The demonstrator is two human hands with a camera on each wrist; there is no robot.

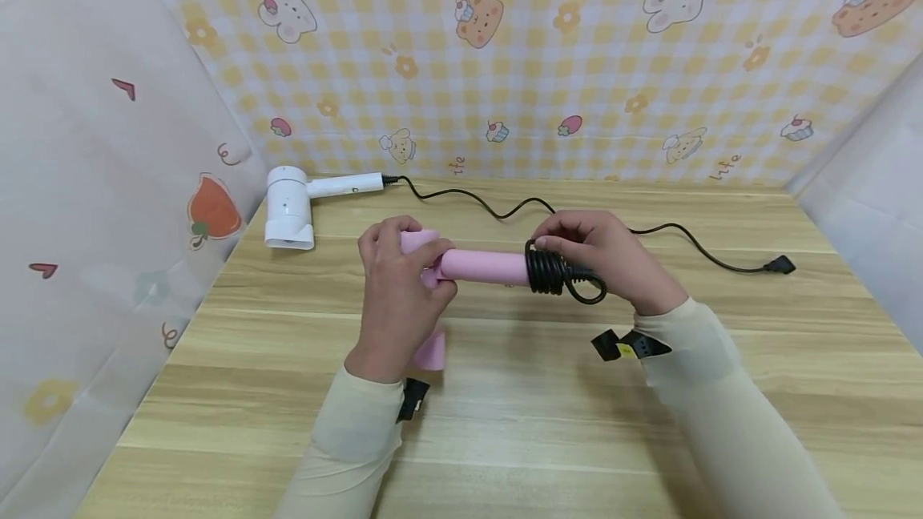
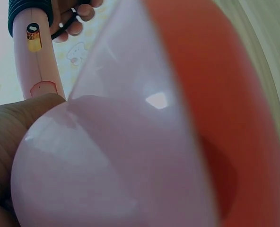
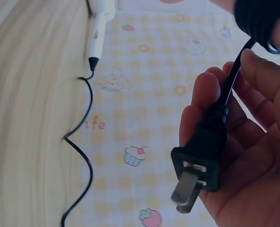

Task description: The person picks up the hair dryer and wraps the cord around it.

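Observation:
A pink hair dryer [image 1: 486, 267] is held above the table, its handle lying crosswise between the hands. My left hand [image 1: 400, 295] grips it where handle and head meet, covering much of the head. In the left wrist view the glossy pink head [image 2: 126, 142] fills the foreground. A black power cord [image 1: 546, 272] is wound in several turns around the handle's end, with a small loop hanging beside it. My right hand [image 1: 595, 251] pinches the cord's free end at the coil. The two-prong plug [image 3: 201, 153] lies along the fingers in the right wrist view.
A white hair dryer [image 1: 288, 207] stands at the table's back left. Its black cord [image 1: 497, 215] runs in waves along the back, passing behind the right hand to a plug [image 1: 779, 264] at the right. A patterned cloth [image 1: 505, 78] hangs behind the wooden table [image 1: 519, 439].

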